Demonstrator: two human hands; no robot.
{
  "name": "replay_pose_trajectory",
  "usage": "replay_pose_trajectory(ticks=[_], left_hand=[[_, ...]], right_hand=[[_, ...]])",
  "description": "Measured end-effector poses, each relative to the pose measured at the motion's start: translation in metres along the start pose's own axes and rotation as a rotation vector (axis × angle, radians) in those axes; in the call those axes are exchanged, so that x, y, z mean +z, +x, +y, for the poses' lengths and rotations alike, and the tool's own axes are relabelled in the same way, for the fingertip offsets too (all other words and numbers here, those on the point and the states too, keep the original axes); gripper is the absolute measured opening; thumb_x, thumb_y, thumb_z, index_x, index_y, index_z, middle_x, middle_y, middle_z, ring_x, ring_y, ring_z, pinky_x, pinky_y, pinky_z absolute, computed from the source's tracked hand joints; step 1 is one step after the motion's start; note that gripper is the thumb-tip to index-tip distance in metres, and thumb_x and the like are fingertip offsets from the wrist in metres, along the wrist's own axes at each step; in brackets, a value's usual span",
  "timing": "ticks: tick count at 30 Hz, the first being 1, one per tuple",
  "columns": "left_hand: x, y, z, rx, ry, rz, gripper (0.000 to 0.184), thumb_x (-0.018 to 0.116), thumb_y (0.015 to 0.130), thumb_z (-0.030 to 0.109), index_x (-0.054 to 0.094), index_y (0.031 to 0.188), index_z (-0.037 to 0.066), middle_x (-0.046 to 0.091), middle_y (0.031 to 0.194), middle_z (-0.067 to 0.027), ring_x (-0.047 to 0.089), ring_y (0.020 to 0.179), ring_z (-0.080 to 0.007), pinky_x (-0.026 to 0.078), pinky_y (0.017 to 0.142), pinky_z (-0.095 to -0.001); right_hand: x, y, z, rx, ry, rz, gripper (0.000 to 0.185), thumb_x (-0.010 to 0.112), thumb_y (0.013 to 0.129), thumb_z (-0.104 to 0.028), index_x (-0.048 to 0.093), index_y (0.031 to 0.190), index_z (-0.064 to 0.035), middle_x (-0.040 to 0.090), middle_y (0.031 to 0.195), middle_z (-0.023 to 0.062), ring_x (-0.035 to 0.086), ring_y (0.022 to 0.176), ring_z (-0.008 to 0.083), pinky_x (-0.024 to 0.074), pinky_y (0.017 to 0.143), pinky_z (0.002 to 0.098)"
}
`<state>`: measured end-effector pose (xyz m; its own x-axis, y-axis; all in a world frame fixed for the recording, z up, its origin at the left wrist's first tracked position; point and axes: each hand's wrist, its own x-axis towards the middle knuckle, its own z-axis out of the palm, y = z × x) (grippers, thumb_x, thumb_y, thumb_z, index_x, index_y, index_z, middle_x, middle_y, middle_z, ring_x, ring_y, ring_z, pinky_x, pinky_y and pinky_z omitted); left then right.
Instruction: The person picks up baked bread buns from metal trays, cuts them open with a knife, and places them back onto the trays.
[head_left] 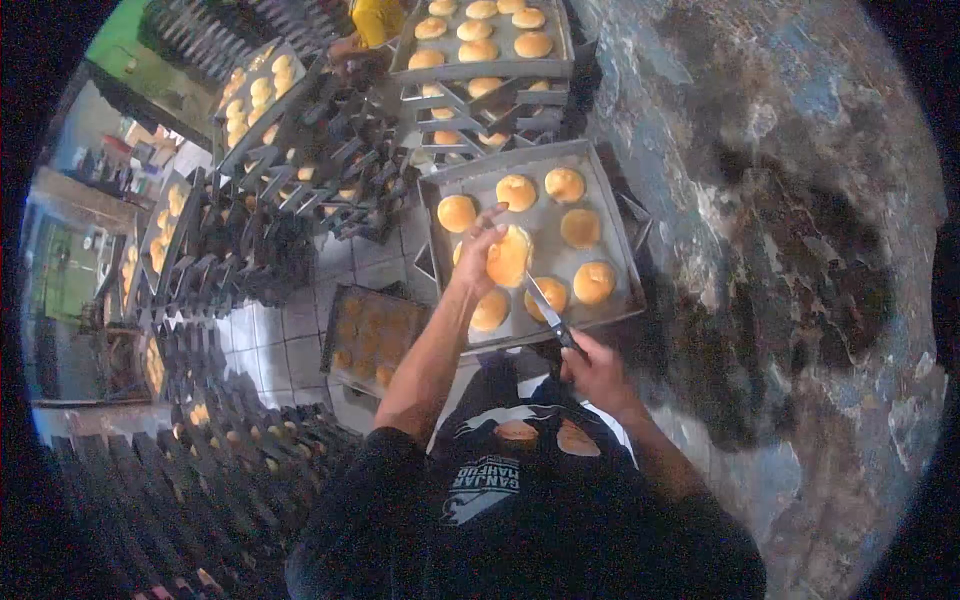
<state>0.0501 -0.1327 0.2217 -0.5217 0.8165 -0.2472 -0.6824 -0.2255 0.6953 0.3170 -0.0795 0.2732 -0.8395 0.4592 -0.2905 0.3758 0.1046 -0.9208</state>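
Note:
My left hand (478,258) is closed around a round golden bun (509,256), held above a metal baking tray (612,300). In my right hand (596,370) is a knife (550,312) with a dark handle. Its blade points up and left, with the tip at the lower right edge of the held bun; whether it cuts into the bun I cannot tell. Several browned buns lie spaced out on the tray, among them one bun (594,283) at the right and another bun (457,213) at the upper left. My left hand partly hides a bun beneath it.
Beyond my tray, another tray of buns (478,48) tops a stack. Stacked trays with buns (262,100) stand to the left. A lower tray (368,335) sits by the tiled floor (300,322). A stained wall (760,240) rises at right. A person in a yellow garment (377,20) is at the far top.

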Motion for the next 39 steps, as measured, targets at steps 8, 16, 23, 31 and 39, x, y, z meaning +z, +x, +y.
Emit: replay_pose_trajectory(ticks=[8,16,23,31,39], left_hand=[[-0.018,0.029,-0.041,-0.102,0.020,0.166,0.048,0.066,0.090,0.016,0.051,0.136,0.011,0.064,0.110,-0.0080,0.066,0.100,-0.0217,0.059,0.082,-0.0412],[-0.089,0.113,-0.063,-0.060,0.564,0.256,0.047,0.065,0.092,0.030,0.057,0.128,0.002,0.065,0.116,-0.0169,0.065,0.105,-0.0275,0.053,0.091,-0.0389],[-0.060,0.041,-0.106,0.097,1.408,0.212,0.057,0.064,0.091,0.044,0.058,0.128,0.001,0.063,0.118,-0.0290,0.061,0.111,-0.0442,0.049,0.094,-0.0497],[-0.027,-0.002,-0.132,-0.076,1.591,0.045,0.069,0.082,0.072,0.046,0.057,0.123,0.006,0.062,0.115,-0.0262,0.059,0.111,-0.0431,0.049,0.092,-0.0511],[-0.028,-0.018,-0.140,-0.044,0.401,0.108,0.060,0.074,0.088,0.021,0.046,0.138,0.002,0.064,0.123,-0.0123,0.062,0.113,-0.0235,0.052,0.096,-0.0399]], right_hand=[[0.018,0.060,0.015,0.102,-0.068,0.074,0.042,0.057,0.098,-0.027,0.057,0.133,-0.0041,0.069,0.088,0.0169,0.066,0.078,0.0243,0.0530,0.078,0.0394],[-0.014,-0.067,0.077,0.450,0.019,0.098,0.034,0.053,0.098,-0.016,0.059,0.129,-0.0019,0.065,0.074,0.0055,0.060,0.063,0.0121,0.0463,0.056,0.0280],[-0.019,-0.073,0.106,0.309,-0.002,0.182,0.031,0.051,0.100,-0.016,0.060,0.125,-0.0006,0.063,0.073,0.0033,0.058,0.061,0.0121,0.0462,0.057,0.0283],[-0.038,-0.036,0.126,0.097,-0.057,0.210,0.036,0.059,0.097,-0.020,0.061,0.130,-0.0062,0.067,0.087,0.0100,0.064,0.078,0.0160,0.0528,0.071,0.0354],[-0.051,-0.031,0.050,0.075,0.261,0.114,0.038,0.057,0.100,-0.020,0.056,0.134,-0.0028,0.061,0.077,0.0009,0.056,0.068,0.0102,0.0495,0.064,0.0290]])
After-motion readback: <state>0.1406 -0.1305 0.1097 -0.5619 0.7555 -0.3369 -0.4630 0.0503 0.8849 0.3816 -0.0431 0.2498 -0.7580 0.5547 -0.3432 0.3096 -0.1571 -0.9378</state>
